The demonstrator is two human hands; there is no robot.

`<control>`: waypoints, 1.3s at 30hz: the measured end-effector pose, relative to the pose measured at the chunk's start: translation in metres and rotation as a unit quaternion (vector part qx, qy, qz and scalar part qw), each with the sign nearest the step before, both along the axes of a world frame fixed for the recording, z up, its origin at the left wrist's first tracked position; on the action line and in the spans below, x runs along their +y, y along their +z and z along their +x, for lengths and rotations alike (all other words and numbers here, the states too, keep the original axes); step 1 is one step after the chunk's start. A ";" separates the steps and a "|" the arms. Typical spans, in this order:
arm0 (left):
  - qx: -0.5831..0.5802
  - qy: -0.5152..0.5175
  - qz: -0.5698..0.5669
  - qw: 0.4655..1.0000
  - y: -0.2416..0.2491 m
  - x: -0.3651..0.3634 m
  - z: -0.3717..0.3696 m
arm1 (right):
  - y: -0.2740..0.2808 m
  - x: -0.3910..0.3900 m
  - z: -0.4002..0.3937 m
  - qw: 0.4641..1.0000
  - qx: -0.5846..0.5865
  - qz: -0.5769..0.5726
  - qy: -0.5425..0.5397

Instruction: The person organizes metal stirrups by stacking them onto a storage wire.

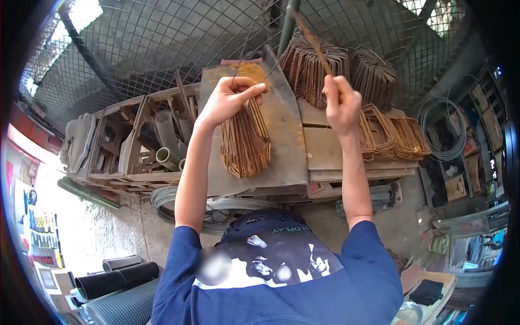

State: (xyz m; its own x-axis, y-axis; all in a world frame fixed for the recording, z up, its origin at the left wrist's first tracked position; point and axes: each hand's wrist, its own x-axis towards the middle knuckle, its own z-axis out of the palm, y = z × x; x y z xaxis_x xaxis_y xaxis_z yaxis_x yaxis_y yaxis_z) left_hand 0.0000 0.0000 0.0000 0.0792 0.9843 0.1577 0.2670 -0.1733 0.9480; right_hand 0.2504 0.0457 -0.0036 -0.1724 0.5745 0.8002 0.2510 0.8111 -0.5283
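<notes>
A bundle of rusty bent steel stirrups (246, 143) lies on a metal sheet (287, 157) on the workbench. Above the bundle's far end is my left hand (232, 102), its thumb and fingers pinched on a thin dark wire (275, 75) that loops out past the fingertips. My right hand (343, 107) is raised to the right, wrapped around the lower end of a rusty rod (313, 40). The rod slants up and to the left, away from the bundle. The fingers of my left hand partly hide the top of the bundle.
Stacked stirrup bundles (314, 67) stand at the back, with more stirrups (395, 135) on the right. Wire mesh (162, 49) rises behind the bench. Pipes (165, 157) fill wooden compartments at left. Wire coils hang at right (444, 130) and lie below the bench.
</notes>
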 end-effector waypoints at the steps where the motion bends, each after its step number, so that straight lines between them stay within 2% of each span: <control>1: -0.003 -0.001 -0.002 1.000 0.001 -0.001 0.002 | -0.007 -0.001 -0.003 0.999 -0.011 0.029 0.008; 7: 0.014 0.002 0.034 0.999 -0.014 0.012 -0.002 | -0.031 -0.005 -0.012 0.997 0.067 0.049 0.006; 13: -0.001 -0.003 0.030 1.000 -0.006 0.008 -0.001 | -0.037 -0.012 -0.011 0.997 -0.036 0.074 0.010; 17: -0.051 0.027 0.050 0.997 -0.005 0.005 0.001 | -0.064 -0.019 -0.018 0.994 -0.083 0.069 -0.012; 19: -0.041 0.034 0.037 0.998 -0.014 0.010 -0.006 | -0.081 -0.018 -0.020 0.995 -0.076 0.061 -0.014; 22: -0.133 -0.003 0.017 0.991 -0.016 0.009 -0.010 | -0.100 -0.021 -0.023 0.993 -0.099 0.064 -0.011; 25: -0.079 0.044 0.048 0.995 -0.009 0.004 0.002 | -0.110 -0.025 -0.025 0.994 -0.086 0.066 -0.001; 26: -0.058 0.059 0.095 0.992 -0.017 0.009 0.003 | -0.110 -0.028 -0.024 0.992 -0.100 0.076 -0.019; 29: -0.064 0.021 0.099 0.993 -0.017 0.012 -0.001 | -0.110 -0.031 -0.025 0.988 -0.117 0.094 -0.040; 36: -0.066 0.043 0.067 0.995 -0.012 0.006 0.003 | -0.109 -0.034 -0.018 0.986 -0.133 0.093 -0.046; 39: 0.001 0.058 0.067 0.996 -0.021 0.011 -0.001 | -0.114 -0.029 -0.017 0.985 -0.124 0.116 -0.043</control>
State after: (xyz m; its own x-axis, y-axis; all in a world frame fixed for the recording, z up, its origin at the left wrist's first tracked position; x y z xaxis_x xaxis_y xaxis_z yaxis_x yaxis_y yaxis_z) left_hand -0.0009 0.0108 -0.0212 -0.0334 0.9570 0.2880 0.2953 -0.2659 0.9177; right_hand 0.2338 0.0169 -0.1173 -0.3372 0.4015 0.8515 0.4213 0.8732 -0.2449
